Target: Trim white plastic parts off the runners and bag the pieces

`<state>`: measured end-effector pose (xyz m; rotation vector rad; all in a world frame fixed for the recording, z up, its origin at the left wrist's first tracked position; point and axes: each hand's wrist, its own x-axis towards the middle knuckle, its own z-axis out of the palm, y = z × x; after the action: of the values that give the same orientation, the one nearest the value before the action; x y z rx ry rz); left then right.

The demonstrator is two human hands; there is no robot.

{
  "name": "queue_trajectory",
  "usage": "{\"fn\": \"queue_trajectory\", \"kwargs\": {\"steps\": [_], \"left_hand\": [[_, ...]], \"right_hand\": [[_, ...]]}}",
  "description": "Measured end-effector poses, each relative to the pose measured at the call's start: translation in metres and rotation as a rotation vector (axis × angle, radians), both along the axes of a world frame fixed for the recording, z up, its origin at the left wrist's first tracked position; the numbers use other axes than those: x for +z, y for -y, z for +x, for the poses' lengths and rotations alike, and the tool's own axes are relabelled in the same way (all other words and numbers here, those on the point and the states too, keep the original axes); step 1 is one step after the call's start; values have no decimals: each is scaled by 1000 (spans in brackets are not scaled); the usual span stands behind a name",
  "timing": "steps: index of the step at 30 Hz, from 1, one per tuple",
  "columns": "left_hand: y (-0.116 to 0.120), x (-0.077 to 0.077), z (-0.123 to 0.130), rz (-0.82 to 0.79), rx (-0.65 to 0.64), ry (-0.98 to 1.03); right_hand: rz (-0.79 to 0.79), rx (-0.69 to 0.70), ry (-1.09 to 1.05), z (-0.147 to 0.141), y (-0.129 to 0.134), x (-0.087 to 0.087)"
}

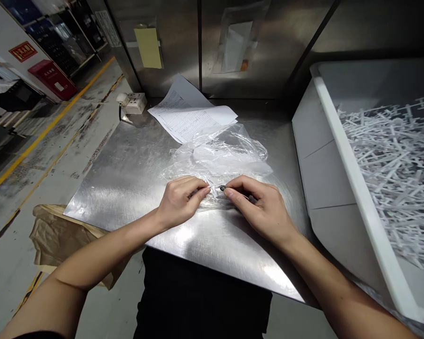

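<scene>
My left hand (182, 200) is closed in a pinch on a small white plastic piece (213, 191). Facing it, my right hand (261, 205) pinches a small dark tool (222, 188) whose tip points at the white piece. Most of that tool is hidden by my fingers, so its kind is unclear. The two hands are a short gap apart. Under and behind them lies a crumpled clear plastic bag (229, 150) on the metal table (120, 174).
Printed sheets (191, 117) lie behind the bag. A power socket (134, 103) sits at the table's back left corner. To the right stands a large white bin (316, 155) filled with white plastic pieces (403, 174). A brown paper bag (61, 240) is below left.
</scene>
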<state>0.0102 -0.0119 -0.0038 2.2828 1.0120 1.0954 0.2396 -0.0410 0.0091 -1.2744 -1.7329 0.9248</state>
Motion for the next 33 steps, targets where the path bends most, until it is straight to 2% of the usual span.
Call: {"fn": "queue_trajectory", "kwargs": {"steps": [7,21,29,33], "left_hand": [[0,-1,0,28,-8,33],[0,-2,0,24,5,37],[1,0,1,-6,35,-18],[0,1,1,-29,20,-44]], "right_hand": [[9,83,-2,-3,3,4],[78,88,15,-4,4,2],[-58,29,-37,-6,0,-9],[-69,-14,-92,-4,-3,-13]]}}
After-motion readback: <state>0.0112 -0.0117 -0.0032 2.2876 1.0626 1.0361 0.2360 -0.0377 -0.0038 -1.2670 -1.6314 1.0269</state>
